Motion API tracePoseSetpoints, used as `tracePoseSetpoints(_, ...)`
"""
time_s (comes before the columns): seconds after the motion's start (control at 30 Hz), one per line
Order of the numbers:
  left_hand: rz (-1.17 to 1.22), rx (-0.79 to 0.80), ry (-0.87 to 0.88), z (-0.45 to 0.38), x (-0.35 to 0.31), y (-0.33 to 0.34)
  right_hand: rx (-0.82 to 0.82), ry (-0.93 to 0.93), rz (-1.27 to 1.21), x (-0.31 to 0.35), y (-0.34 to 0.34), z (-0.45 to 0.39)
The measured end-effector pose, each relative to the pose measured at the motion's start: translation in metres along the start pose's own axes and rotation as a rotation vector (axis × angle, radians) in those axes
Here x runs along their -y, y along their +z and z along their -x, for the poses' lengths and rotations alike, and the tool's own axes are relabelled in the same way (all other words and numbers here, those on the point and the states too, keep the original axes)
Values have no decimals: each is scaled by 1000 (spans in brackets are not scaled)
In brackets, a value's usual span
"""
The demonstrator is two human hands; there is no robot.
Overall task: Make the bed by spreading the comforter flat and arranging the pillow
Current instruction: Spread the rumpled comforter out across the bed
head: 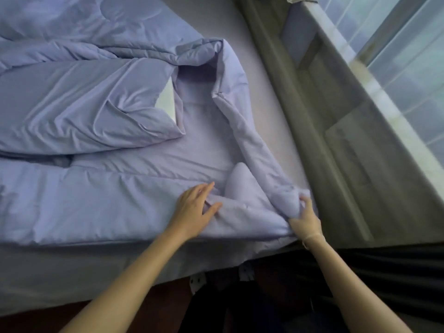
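Pinching the near-right corner of the comforter (120,195) in my right hand (306,218), left hand (194,207) lying open just beside; soft, puffy, light, it lies bunched across the bed (271,99) – best held by corners

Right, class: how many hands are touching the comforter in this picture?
2. The left hand rests open on the comforter near the bed's near edge; the right hand grips its bunched corner at the bed's right corner.

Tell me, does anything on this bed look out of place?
Yes. The comforter is bunched and folded over itself, its edge rolled along the right side. The pillow lies askew, its white insert showing from the open case.
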State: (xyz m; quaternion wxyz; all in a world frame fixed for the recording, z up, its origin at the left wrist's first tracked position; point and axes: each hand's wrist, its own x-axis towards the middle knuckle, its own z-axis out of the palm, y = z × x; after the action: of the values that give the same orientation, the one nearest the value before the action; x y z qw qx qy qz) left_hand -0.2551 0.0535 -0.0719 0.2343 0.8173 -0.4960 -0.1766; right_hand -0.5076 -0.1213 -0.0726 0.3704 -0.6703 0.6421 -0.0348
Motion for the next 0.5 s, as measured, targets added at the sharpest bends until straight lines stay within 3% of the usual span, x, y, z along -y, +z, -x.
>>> tracePoseSetpoints(0.1,-122,208,-29,-8,-14,30,93,393,-156,-67,-11,21)
tracePoseSetpoints(0.17,-162,332,-27,-12,-24,49,126,439,-109,-98,-17,31)
tracePoseSetpoints(0.37,-217,530,-16,-14,-47,99,18,117,62,-86,-34,18)
tracePoseSetpoints(0.5,-242,610,4,-9,-63,123,76,-97,128,-53,-27,-18)
